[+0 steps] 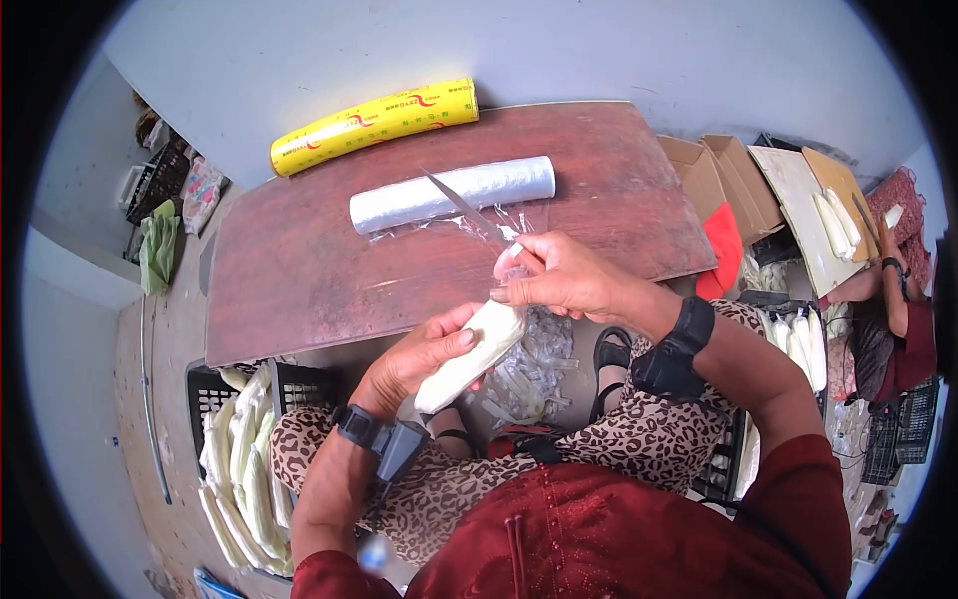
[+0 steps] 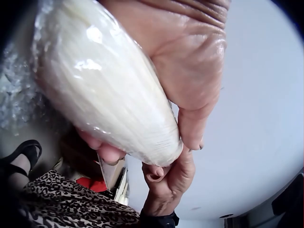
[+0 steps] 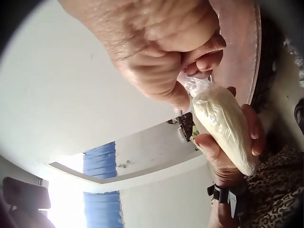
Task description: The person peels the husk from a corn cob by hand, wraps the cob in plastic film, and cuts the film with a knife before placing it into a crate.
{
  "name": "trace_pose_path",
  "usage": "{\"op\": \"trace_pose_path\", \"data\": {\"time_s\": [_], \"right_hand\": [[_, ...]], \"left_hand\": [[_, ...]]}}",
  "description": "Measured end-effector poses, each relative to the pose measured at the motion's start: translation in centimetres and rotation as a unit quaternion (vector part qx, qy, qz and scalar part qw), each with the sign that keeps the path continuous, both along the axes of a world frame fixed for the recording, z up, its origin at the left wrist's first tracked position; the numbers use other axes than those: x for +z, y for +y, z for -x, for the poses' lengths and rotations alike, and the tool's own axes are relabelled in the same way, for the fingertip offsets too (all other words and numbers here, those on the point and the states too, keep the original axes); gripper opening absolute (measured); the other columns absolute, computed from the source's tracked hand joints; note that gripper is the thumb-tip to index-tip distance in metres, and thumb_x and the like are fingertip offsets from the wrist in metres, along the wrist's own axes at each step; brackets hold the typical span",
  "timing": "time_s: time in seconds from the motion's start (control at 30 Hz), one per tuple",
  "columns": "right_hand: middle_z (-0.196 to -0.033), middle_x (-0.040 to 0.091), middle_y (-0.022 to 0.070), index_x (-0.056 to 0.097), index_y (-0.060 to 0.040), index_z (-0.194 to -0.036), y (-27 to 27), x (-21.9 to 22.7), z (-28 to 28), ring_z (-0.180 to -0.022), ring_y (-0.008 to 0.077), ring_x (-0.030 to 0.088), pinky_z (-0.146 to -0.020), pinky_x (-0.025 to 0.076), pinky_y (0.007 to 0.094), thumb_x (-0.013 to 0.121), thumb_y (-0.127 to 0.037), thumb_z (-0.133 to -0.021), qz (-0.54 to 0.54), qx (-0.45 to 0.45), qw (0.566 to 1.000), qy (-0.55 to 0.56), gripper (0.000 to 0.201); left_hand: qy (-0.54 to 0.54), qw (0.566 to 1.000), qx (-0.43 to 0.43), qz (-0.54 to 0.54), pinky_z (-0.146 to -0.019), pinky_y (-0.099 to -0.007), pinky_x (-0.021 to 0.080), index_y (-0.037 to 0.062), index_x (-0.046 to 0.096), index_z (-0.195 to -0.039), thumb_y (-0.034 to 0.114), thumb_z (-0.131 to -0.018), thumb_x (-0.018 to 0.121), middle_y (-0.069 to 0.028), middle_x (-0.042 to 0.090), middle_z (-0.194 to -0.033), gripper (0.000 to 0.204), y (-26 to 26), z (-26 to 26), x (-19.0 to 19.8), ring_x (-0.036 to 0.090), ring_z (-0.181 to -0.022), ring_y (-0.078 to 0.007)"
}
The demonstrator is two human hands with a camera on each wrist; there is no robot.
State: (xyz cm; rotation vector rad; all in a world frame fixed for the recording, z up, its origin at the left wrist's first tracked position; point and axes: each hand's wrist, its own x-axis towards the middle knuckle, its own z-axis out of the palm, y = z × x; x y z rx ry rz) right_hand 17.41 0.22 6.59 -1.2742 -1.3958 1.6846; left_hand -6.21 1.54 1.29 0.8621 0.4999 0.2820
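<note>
A pale, film-wrapped ear, likely corn point(image 1: 477, 354), lies tilted in my left hand point(image 1: 417, 357), fingers and thumb curled round its sides. My right hand point(image 1: 569, 278) pinches the bunched film at its upper end, plain in the right wrist view, where the ear point(image 3: 223, 123) shows glossy wrap. The same right hand also grips a knife point(image 1: 464, 205), its blade pointing up and left over the table. Behind the blade a roll of clear film point(image 1: 449, 195) rests on the reddish table point(image 1: 289, 270), with loose film at its front edge.
A yellow printed roll point(image 1: 374, 125) lies at the table's back edge. Black crates of pale ears point(image 1: 249, 449) stand at lower left and on the right. Crumpled film point(image 1: 539, 369) covers the floor between the feet. Another person sits far right, beside a board with ears point(image 1: 836, 225).
</note>
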Motion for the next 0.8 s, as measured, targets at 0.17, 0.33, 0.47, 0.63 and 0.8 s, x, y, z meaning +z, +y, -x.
{"op": "trace_pose_path", "data": {"time_s": [0.17, 0.33, 0.47, 0.63, 0.8], "right_hand": [[-0.059, 0.049, -0.0036, 0.054, -0.0043, -0.09, 0.1, -0.2, 0.0, -0.045, 0.0018, 0.041, -0.036, 0.026, 0.018, 0.072, -0.024, -0.087, 0.014, -0.028, 0.999, 0.027, 0.026], [-0.059, 0.052, -0.001, 0.052, -0.0052, -0.082, 0.7, -0.4, -0.5, -0.044, 0.0028, 0.043, -0.034, 0.028, 0.0183, 0.068, -0.019, -0.089, 0.013, -0.086, 0.996, 0.024, 0.022], [-0.059, 0.053, -0.0003, 0.052, -0.0047, -0.083, 1.1, 0.3, -1.1, -0.044, 0.0031, 0.044, -0.033, 0.03, 0.018, 0.068, -0.017, -0.089, -0.006, -0.081, 0.997, 0.011, 0.021], [-0.059, 0.053, -0.0003, 0.053, -0.0048, -0.084, 1.8, 0.6, -1.4, -0.043, 0.0031, 0.044, -0.033, 0.03, 0.0174, 0.068, -0.014, -0.089, -0.026, -0.115, 0.993, 0.001, 0.018], [-0.064, 0.055, -0.0017, 0.056, -0.0047, -0.093, 2.7, 1.0, -3.8, -0.048, 0.0025, 0.047, -0.035, 0.031, 0.0165, 0.068, -0.012, -0.088, -0.081, -0.174, 0.978, 0.076, 0.015]], "left_hand": [[0.011, 1.0, 0.004, 0.01, -0.062, -0.0289, 0.054, 0.0041, 0.046, -0.132, 0.041, -0.085, 0.07, -0.0108, 0.062, -0.092, 0.064, -0.2, 0.0, 0.1, 0.063, -0.075, -0.0176], [0.013, 1.0, 0.012, -0.001, -0.06, -0.0288, 0.053, 0.0043, 0.046, -0.13, 0.044, -0.087, 0.067, -0.0119, 0.062, -0.088, 0.062, -0.1, 0.1, 0.4, 0.062, -0.071, -0.0176], [0.007, 1.0, 0.015, 0.005, -0.059, -0.0292, 0.052, 0.0043, 0.047, -0.126, 0.046, -0.088, 0.065, -0.0131, 0.061, -0.083, 0.06, 0.0, 0.0, 0.3, 0.061, -0.065, -0.0192], [0.004, 0.999, 0.042, 0.013, -0.055, -0.0292, 0.049, 0.0039, 0.049, -0.123, 0.051, -0.088, 0.061, -0.014, 0.06, -0.081, 0.06, -0.4, -0.2, 1.0, 0.058, -0.061, -0.0208], [0.004, 0.999, 0.038, 0.001, -0.052, -0.0291, 0.046, 0.0033, 0.051, -0.119, 0.055, -0.089, 0.056, -0.0146, 0.059, -0.079, 0.06, -1.0, 0.4, 1.1, 0.056, -0.058, -0.021]]}}
